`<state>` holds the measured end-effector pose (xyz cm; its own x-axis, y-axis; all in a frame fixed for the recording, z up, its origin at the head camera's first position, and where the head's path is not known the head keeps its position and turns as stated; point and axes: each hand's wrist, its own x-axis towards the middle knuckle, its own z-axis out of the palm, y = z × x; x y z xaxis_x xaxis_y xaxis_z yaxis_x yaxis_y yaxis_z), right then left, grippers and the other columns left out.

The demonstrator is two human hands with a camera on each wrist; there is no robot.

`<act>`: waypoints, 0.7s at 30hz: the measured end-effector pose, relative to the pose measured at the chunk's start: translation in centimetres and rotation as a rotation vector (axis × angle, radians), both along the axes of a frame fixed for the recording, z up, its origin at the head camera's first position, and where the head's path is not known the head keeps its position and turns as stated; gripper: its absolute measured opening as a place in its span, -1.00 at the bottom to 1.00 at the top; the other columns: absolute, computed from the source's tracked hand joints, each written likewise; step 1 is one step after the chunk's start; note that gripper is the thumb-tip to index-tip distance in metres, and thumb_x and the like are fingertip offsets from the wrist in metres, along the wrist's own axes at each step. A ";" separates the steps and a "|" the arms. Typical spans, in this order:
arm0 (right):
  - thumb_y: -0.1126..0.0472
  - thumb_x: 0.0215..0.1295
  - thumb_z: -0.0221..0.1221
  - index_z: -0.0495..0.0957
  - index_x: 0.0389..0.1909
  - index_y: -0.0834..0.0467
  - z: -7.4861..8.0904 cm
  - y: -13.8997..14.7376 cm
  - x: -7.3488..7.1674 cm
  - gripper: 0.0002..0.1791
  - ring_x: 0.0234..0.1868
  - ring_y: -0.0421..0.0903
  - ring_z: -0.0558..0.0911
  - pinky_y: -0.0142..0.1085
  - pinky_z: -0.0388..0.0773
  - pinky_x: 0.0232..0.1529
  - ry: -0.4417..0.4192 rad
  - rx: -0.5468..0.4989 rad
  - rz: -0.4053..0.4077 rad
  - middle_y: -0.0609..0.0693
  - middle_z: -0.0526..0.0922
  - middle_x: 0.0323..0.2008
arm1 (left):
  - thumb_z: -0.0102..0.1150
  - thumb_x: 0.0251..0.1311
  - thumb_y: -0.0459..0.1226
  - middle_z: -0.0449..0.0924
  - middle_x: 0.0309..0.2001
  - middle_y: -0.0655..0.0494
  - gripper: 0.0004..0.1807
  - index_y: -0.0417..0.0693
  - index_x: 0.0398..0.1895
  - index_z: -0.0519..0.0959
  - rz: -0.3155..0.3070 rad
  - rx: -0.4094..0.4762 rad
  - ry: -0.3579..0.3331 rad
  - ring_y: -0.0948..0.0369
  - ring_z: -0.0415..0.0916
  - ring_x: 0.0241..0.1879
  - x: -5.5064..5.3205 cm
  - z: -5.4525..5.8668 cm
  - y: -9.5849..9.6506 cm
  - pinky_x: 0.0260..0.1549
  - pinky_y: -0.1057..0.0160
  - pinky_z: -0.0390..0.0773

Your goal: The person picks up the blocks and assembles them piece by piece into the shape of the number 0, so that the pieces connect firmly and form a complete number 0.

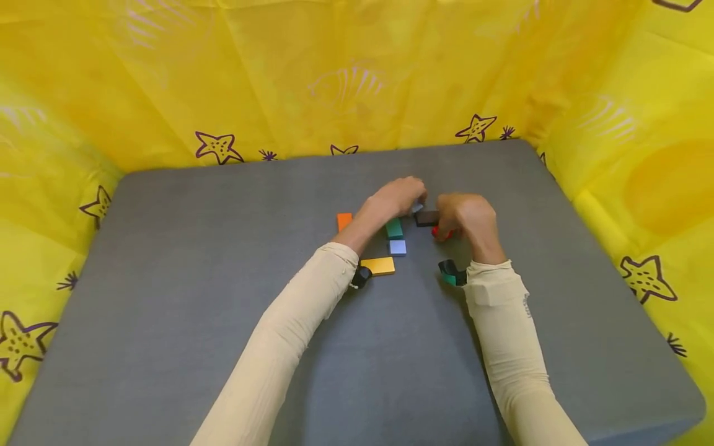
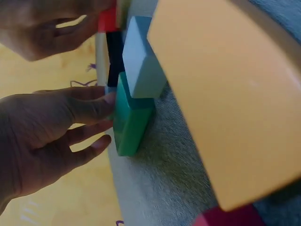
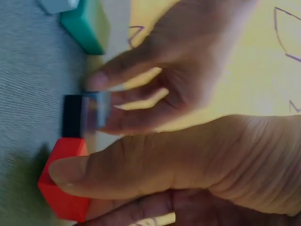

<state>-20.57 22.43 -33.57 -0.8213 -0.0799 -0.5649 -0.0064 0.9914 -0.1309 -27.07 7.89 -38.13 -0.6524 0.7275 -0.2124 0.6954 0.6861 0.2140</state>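
My left hand (image 1: 398,195) pinches a small light blue block (image 3: 102,108) at the end of a black block (image 1: 427,218). At the black block's other end, my right hand (image 1: 467,217) holds a red block (image 3: 66,183) between thumb and fingers, with the thumb across its side. A green block (image 1: 393,228) lies just in front of the left hand. Close to the green block's near end sits another light blue block (image 1: 398,248), and a yellow block (image 1: 380,266) lies nearer still.
An orange block (image 1: 344,221) lies left of the green one, partly covered by the left forearm. A dark red block (image 2: 230,216) shows at the bottom of the left wrist view. The grey table (image 1: 195,297) is bordered by yellow patterned cloth (image 1: 279,80).
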 end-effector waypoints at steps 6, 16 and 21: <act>0.33 0.11 0.30 0.55 -0.48 0.16 1.0 0.8 -0.2 -0.90 -0.46 -0.04 0.44 -0.26 0.28 -0.46 0.156 -0.072 0.175 -0.01 0.44 -0.54 | 0.32 0.37 -0.33 0.60 0.14 0.02 -0.70 -0.06 0.14 0.65 0.044 0.114 0.072 0.07 0.55 0.08 0.5 1.2 -1.6 0.14 0.13 0.60; 0.39 0.18 0.25 0.57 -0.33 0.19 1.8 -0.8 -2.8 -0.92 -0.36 0.00 0.55 -0.19 0.46 -0.32 0.376 -0.226 0.362 0.07 0.62 -0.39 | 0.34 0.38 -0.24 0.61 0.17 -0.01 -0.62 -0.11 0.21 0.64 0.217 0.228 0.053 0.05 0.56 0.13 0.9 4.3 -8.2 0.20 0.11 0.62; 0.38 0.20 0.25 0.54 -0.30 0.19 0.9 -1.8 -4.0 -0.90 -0.33 0.02 0.53 -0.18 0.44 -0.29 0.383 -0.272 0.364 0.08 0.59 -0.38 | 0.35 0.37 -0.24 0.63 0.17 -0.04 -0.60 -0.13 0.23 0.64 0.278 0.285 0.019 0.04 0.55 0.15 0.4 3.4 -10.6 0.25 0.08 0.59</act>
